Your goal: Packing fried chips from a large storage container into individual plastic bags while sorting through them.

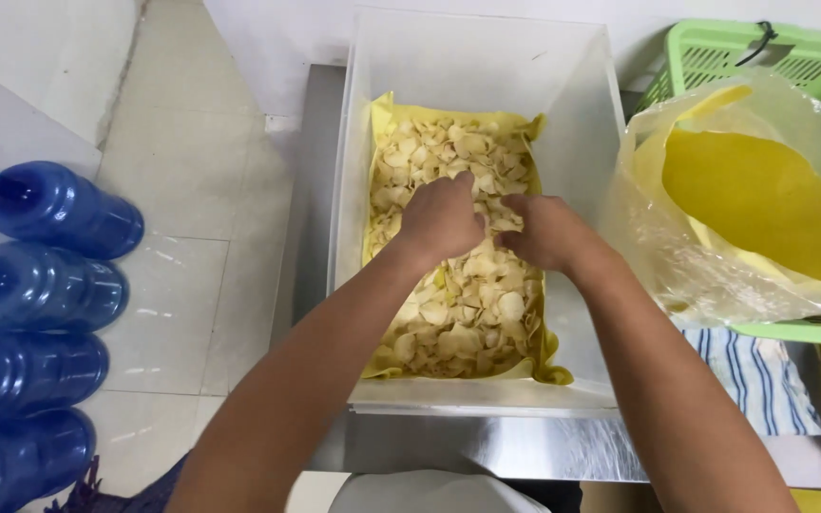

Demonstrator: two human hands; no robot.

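Shiny metal makes up the table [525, 446], and pale floor tiles [192, 190] lie beside it. On the table stands a clear plastic tub [582, 123] lined with yellow paper [382, 109] and holding pale chips [458, 313]. Both hands are down in the chips. The left hand [441, 218] is curled with bent fingers resting on the pile, and the right hand [545, 231] is curled just beside it; whether either has chips pinched, I cannot tell. To the right sits a green basket [715, 52] with a clear bag [658, 237] and yellow sheets inside. Four big blue water bottles [45, 285] lie on the floor at the left.
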